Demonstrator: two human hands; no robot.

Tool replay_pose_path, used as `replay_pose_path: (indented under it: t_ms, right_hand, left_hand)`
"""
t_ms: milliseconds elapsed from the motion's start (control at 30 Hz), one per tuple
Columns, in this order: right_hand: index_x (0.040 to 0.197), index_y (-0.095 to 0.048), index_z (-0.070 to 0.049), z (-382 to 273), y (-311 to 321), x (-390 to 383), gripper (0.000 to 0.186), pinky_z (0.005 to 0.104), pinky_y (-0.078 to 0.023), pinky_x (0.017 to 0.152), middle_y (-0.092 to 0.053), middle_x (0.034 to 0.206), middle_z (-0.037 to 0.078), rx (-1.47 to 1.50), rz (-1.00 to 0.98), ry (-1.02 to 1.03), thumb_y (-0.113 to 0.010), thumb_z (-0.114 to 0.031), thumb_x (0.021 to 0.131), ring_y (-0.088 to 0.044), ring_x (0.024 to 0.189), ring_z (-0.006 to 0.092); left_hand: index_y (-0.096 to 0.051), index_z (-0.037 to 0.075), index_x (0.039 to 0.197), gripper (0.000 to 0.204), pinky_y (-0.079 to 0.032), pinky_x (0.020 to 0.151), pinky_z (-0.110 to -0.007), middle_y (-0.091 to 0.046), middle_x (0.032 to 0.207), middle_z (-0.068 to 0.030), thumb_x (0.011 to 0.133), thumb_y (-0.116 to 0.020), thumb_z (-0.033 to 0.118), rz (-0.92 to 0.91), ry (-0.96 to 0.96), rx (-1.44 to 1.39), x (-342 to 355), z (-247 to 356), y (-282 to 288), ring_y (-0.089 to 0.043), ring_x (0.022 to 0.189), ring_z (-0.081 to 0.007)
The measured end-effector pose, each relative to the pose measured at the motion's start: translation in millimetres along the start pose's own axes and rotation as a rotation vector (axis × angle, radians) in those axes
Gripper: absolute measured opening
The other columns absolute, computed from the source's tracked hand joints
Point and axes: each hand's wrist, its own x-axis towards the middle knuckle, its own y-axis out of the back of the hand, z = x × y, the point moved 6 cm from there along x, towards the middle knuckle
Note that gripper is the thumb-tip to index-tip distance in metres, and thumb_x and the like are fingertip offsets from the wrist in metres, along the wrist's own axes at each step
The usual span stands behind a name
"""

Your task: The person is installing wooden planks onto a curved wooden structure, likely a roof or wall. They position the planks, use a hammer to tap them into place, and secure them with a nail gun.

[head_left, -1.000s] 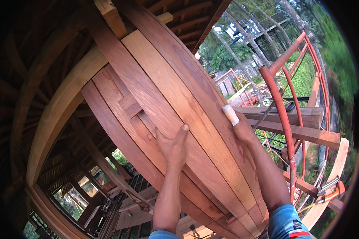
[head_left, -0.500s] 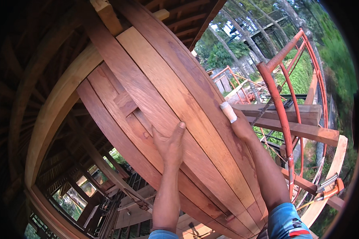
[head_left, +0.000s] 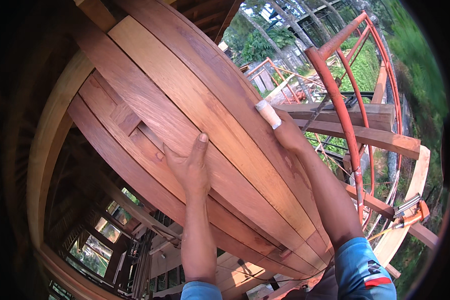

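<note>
Several curved wooden planks run side by side in a bulging panel before me. My left hand point(head_left: 190, 165) grips a reddish plank point(head_left: 145, 95) by its left edge. Its thumb lies flat on the plank's face, while the fingers go into the gap and are mostly hidden. Beside that plank is a yellowish one point(head_left: 225, 135). My right hand point(head_left: 287, 132) is closed over the outer edge of the rightmost brown plank point(head_left: 225, 80). A pale wrapping point(head_left: 268, 114) covers its thumb, which rests on that plank; the other fingers are hidden behind the edge.
A red metal scaffold frame point(head_left: 338, 95) stands at the right, with wooden beams point(head_left: 370, 135) crossing it. An orange power tool point(head_left: 415, 216) rests at the lower right. A thick curved timber point(head_left: 47, 145) rises at the left.
The planks and both hands sit further left and slightly higher in the picture, as the whole view has shifted. Both hands keep the same hold on the planks.
</note>
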Motion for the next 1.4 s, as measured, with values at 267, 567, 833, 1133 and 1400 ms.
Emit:
replay_pose_path:
  t_ms: [267,567,833,1133,1400]
  right_hand:
    - [0.133,-0.06,0.003,-19,5,-6,0.049,0.035,-0.043,0.104,-0.066,0.128,0.019,-0.057,-0.02,-0.01,-0.053,-0.034,0.102,-0.061,0.118,0.0247]
    - [0.129,-0.059,0.005,-18,5,-9,0.057,0.0368,-0.045,0.097,-0.068,0.121,0.019,-0.148,-0.012,-0.044,-0.049,-0.044,0.101,-0.062,0.11,0.0244]
    - [0.13,-0.059,0.006,-13,5,-9,0.062,0.0377,-0.046,0.095,-0.068,0.117,0.019,-0.116,0.034,0.003,-0.051,-0.047,0.1,-0.063,0.108,0.0263]
    - [0.131,-0.061,0.005,-3,2,3,0.067,0.0371,-0.047,0.096,-0.068,0.118,0.021,-0.076,-0.041,0.007,-0.05,-0.054,0.1,-0.063,0.109,0.0258]
    - [0.126,-0.064,0.005,-7,10,-5,0.055,0.0363,-0.048,0.092,-0.071,0.113,0.019,-0.067,0.086,0.031,-0.053,-0.043,0.101,-0.065,0.1,0.0245]
  left_hand:
    - [-0.04,-0.005,0.145,0.073,-0.046,0.109,-0.038,-0.057,0.135,-0.0191,0.085,-0.081,0.002,-0.007,-0.098,0.032,2,-2,-1,-0.059,0.121,-0.0266]
    - [-0.044,-0.005,0.142,0.07,-0.049,0.107,-0.036,-0.059,0.133,-0.0177,0.084,-0.081,0.001,-0.037,-0.126,0.018,5,-6,-1,-0.06,0.119,-0.025]
    - [-0.047,-0.007,0.138,0.067,-0.05,0.107,-0.034,-0.06,0.13,-0.0183,0.081,-0.082,-0.002,-0.035,-0.125,-0.006,5,-10,-2,-0.061,0.116,-0.0246]
    - [-0.046,-0.008,0.138,0.069,-0.051,0.105,-0.035,-0.061,0.128,-0.0186,0.08,-0.084,-0.002,-0.06,-0.115,0.002,3,-9,-1,-0.061,0.116,-0.0246]
    - [-0.04,-0.007,0.144,0.076,-0.044,0.111,-0.037,-0.056,0.136,-0.0191,0.084,-0.084,0.009,0.008,-0.056,0.07,0,-3,-4,-0.056,0.124,-0.0273]
